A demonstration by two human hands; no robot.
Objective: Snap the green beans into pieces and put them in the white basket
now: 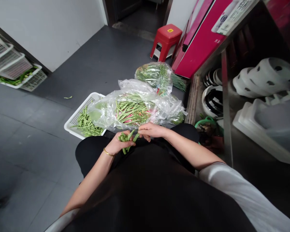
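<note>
Green beans (126,138), a small bunch of short lengths, sit in the left hand (118,142), its fingers curled around them and its thumb laid across the front. The right hand (151,130) meets this grip from its right side, thumb and fingertips pinched at the end of a bean. A gold-coloured bracelet (108,152) circles the wrist just behind the left-hand grip. Just beyond both hands lies a clear plastic bag (106,104) with long beans (130,111) heaped in it. Ahead and to the left of the grip, a white perforated basket (78,111) holds more beans, its right side overlapped by the bag. Farther ahead is a second clear bag (145,72) of greens, and past it a red plastic stool (169,33). Well off to the grip's left, stacked white baskets (14,67) stand by the wall; a single green pod (68,97) lies on the floor (33,129) between them and the perforated basket.
</note>
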